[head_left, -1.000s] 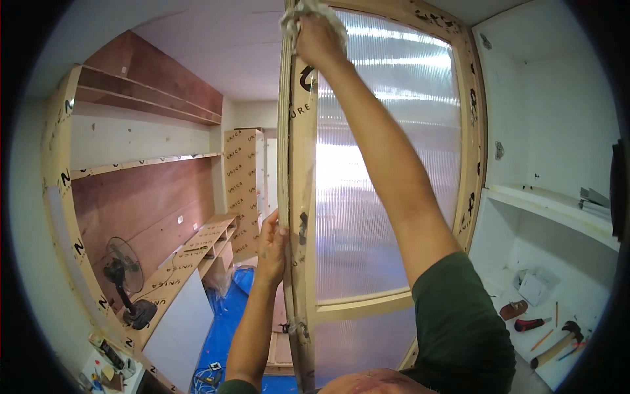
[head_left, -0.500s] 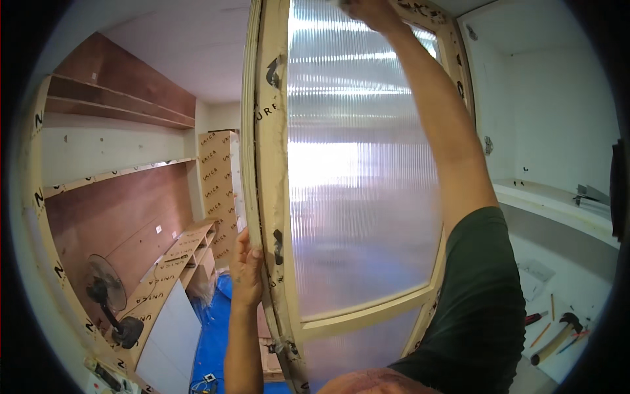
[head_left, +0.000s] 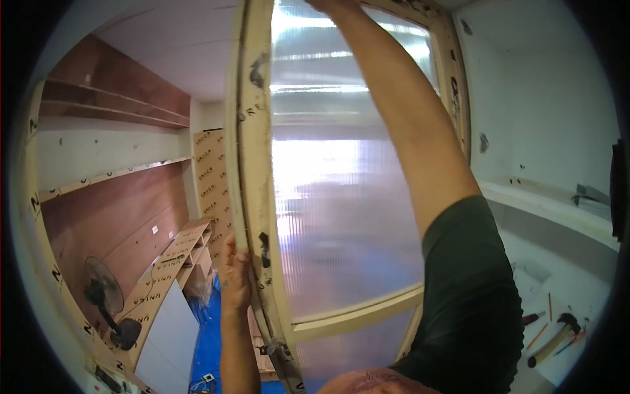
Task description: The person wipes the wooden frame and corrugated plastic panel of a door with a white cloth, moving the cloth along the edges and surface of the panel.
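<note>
A tall cabinet door (head_left: 283, 230) with a taped pale frame and a ribbed translucent panel (head_left: 348, 197) stands upright before me. My left hand (head_left: 236, 279) is at the door's left edge, its fingers curled against that edge at mid-height. My right arm reaches up across the panel. My right hand (head_left: 333, 6) is at the panel's upper part, cut off by the top of the picture, so its fingers and anything in them are hidden.
To the right, an open white cabinet has a shelf (head_left: 551, 209); below lie a hammer (head_left: 554, 340), pencils and other tools. At left are a desk fan (head_left: 108, 299) on a covered low cabinet (head_left: 157, 289), wall shelves (head_left: 111, 182), and blue floor sheeting (head_left: 207, 328).
My right hand has moved left and up along the panel's top, partly out of the picture. The door and my left hand appear slightly farther left in view.
</note>
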A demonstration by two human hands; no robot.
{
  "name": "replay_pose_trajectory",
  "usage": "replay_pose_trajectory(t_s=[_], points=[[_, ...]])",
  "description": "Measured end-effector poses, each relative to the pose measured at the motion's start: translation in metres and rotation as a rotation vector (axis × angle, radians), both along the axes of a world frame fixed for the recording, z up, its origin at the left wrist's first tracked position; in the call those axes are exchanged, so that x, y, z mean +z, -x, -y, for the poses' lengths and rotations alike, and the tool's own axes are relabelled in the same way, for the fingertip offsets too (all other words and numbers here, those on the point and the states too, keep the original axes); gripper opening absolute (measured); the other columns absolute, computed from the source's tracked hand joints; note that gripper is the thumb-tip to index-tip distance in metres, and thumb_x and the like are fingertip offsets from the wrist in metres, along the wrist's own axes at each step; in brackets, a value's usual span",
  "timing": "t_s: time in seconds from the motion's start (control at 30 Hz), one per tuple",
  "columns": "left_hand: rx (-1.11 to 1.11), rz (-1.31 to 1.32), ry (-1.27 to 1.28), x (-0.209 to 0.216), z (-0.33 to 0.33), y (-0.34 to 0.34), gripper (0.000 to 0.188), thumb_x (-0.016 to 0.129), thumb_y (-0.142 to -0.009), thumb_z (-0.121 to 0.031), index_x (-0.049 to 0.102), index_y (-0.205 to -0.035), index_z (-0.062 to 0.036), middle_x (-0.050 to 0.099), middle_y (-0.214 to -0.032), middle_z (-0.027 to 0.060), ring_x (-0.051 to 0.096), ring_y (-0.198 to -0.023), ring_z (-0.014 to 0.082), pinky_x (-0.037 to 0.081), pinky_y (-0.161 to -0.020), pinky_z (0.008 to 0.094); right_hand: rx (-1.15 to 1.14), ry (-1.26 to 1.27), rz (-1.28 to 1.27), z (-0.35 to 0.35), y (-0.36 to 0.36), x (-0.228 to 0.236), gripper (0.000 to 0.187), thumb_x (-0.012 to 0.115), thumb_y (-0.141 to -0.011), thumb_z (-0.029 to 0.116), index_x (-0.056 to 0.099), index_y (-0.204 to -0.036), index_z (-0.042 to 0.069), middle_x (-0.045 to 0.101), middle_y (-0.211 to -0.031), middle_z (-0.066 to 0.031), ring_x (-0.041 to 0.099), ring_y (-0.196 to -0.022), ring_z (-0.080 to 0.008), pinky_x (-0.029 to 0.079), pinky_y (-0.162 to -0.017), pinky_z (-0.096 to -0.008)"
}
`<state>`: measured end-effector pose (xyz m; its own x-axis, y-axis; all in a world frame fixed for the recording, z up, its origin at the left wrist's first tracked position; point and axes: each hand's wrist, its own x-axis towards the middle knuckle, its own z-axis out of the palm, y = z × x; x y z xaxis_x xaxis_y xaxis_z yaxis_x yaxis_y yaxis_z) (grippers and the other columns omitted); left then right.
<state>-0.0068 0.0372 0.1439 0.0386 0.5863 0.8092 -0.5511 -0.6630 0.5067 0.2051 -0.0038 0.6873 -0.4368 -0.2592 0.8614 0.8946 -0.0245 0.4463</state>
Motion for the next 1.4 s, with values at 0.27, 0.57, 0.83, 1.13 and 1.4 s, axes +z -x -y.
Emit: replay_pose_trajectory(t_s=[0.27, 0.57, 0.83, 1.13, 1.4], points=[[0.073, -0.002, 0.019, 0.004, 0.008, 0.006, 0.068, 0.071, -0.095, -0.049, 0.049, -0.14, -0.0022, 0.061, -0.129, 0.0084, 0.058, -0.12, 0.0173, 0.044, -0.106, 0.0325, 0.731, 0.306, -0.2, 0.046, -0.153, -0.053, 0.028, 0.067, -0.099, 0.024, 0.069, -0.12, 0.005, 0.071, -0.115, -0.0112, 0.073, -0.091, -0.0175, 0.061, -0.079, -0.0311], [0.025, 0.016, 0.011, 0.005, 0.01, 0.0, 0.065, 0.068, -0.097, -0.047, 0.049, -0.141, -0.0031, 0.061, -0.131, 0.0076, 0.057, -0.122, 0.0163, 0.044, -0.107, 0.0329, -0.223, 0.24, -0.39, 0.051, -0.045, -0.073, 0.031, 0.051, -0.102, 0.012, 0.07, -0.126, 0.007, 0.058, -0.142, -0.0233, 0.064, -0.119, -0.0361, 0.032, -0.117, -0.0611], [0.066, 0.05, -0.008, 0.003, 0.014, 0.002, 0.058, 0.063, -0.102, -0.04, 0.047, -0.144, -0.0025, 0.06, -0.132, 0.0067, 0.057, -0.121, 0.0159, 0.045, -0.107, 0.0333, -0.514, 0.318, -0.11, 0.061, -0.037, -0.058, 0.028, 0.056, -0.096, 0.008, 0.069, -0.121, 0.003, 0.066, -0.131, -0.018, 0.06, -0.125, -0.0345, 0.046, -0.109, -0.0519], [0.111, 0.011, -0.021, 0.004, 0.013, 0.0, 0.063, 0.064, -0.1, -0.045, 0.047, -0.143, -0.0021, 0.06, -0.131, 0.0071, 0.057, -0.121, 0.0165, 0.043, -0.107, 0.0322, -0.433, 0.295, -0.439, 0.066, -0.122, -0.068, 0.04, 0.057, -0.101, 0.015, 0.059, -0.141, 0.009, 0.057, -0.143, -0.0169, 0.053, -0.135, -0.0319, 0.045, -0.111, -0.0508], [0.118, -0.007, 0.026, 0.004, 0.013, 0.005, 0.059, 0.061, -0.102, -0.043, 0.048, -0.143, -0.0024, 0.061, -0.13, 0.0071, 0.056, -0.122, 0.0162, 0.041, -0.109, 0.0324, 0.067, 0.274, -0.11, 0.053, -0.064, -0.068, 0.034, 0.055, -0.102, 0.007, 0.062, -0.135, 0.001, 0.06, -0.138, -0.0182, 0.064, -0.117, -0.0297, 0.052, -0.101, -0.0434]])
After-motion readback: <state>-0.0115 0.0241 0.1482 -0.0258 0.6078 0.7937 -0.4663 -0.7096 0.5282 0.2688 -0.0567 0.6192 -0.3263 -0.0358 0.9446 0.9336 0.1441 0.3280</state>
